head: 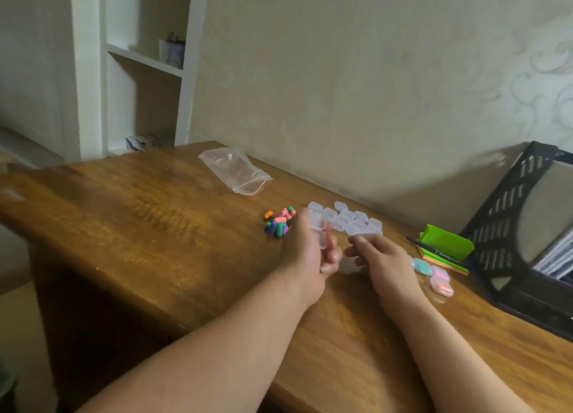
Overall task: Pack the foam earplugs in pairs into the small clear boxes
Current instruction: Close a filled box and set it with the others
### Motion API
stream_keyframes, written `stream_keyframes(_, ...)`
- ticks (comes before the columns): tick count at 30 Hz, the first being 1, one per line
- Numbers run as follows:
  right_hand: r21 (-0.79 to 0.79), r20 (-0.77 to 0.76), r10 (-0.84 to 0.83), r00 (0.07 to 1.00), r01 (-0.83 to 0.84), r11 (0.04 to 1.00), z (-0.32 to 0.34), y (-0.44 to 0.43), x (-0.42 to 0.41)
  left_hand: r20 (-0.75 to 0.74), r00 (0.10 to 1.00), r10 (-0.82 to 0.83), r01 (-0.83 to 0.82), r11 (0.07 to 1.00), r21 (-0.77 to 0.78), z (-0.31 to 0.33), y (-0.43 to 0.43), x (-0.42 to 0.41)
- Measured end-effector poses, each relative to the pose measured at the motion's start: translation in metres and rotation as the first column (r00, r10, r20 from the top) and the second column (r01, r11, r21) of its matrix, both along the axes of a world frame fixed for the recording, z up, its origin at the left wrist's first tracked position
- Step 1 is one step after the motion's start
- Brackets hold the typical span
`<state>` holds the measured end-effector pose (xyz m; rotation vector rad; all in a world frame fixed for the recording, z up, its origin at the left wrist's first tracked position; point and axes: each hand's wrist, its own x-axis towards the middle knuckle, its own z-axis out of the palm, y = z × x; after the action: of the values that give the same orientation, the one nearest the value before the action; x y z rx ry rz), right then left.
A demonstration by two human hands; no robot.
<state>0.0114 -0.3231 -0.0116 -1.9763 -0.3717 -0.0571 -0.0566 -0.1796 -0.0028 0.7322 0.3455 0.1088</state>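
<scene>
A heap of coloured foam earplugs [278,223] lies on the wooden table [155,214]. Just right of it stands a cluster of several empty small clear boxes [347,220]. My left hand [305,251] holds one small clear box [321,237] with its fingers curled round it, next to the earplug heap. My right hand [383,257] hovers close beside it with fingers loosely bent; I cannot tell whether it holds anything. To the right of my right hand sit three closed boxes with earplugs inside [434,276], teal, pink and orange.
An empty clear zip bag [237,170] lies at the table's far edge by the wall. A green pad with a black pen [445,245] and a black mesh file rack [524,226] stand at the right. White shelves [145,65] rise behind the table.
</scene>
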Motion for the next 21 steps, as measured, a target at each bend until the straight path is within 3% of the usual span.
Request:
stream_keyframes(2,-0.149,0.041,0.006,0.999,0.0,0.989,-0.002,0.013,0.007,-0.013,0.992,0.128,-0.129,0.976,-0.175,-0.002,0.008,0.004)
stream_keyframes(5,-0.361,0.109,-0.014,0.994,0.053,0.931,-0.005,0.035,0.019,-0.067,0.977,0.202,-0.213,0.943,-0.255,-0.004,0.011,0.003)
stream_keyframes(16,-0.546,0.241,-0.013,0.97,0.147,0.825,0.001,0.072,0.025,-0.07,0.981,0.18,-0.191,0.954,-0.231,-0.002,0.01,0.003)
stream_keyframes(21,-0.545,0.285,-0.012,0.958,0.173,0.82,-0.002,0.073,0.025,-0.049,0.987,0.154,-0.16,0.97,-0.181,-0.002,0.008,0.005)
